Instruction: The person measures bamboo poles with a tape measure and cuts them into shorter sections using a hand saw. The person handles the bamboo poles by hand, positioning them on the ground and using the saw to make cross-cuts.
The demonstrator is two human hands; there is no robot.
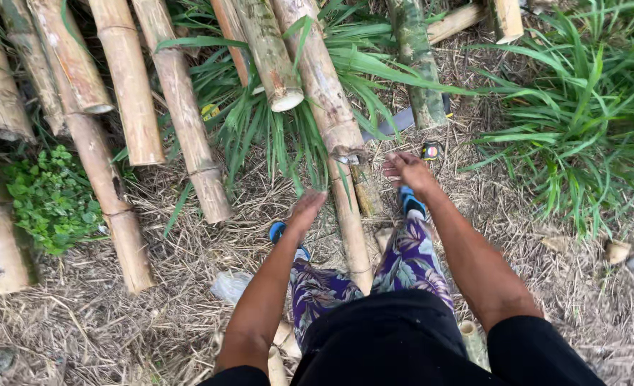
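Observation:
I stand over a long bamboo pole (329, 107) that runs from the top of the view down between my feet. My left hand (307, 208) hangs just left of the pole, fingers together and pointing down, holding nothing. On the pole's right, my right hand (407, 170) is held out with fingers spread and empty. A broad metal blade (397, 122) lies on the ground beyond my right hand, partly under grass and another pole (417, 61).
Several cut bamboo poles (127, 86) lie side by side at the left on dry straw. Tall green grass (588, 107) grows at the right and top centre. A leafy weed patch (51, 200) sits at far left. A small round colourful object (431, 151) lies near the blade.

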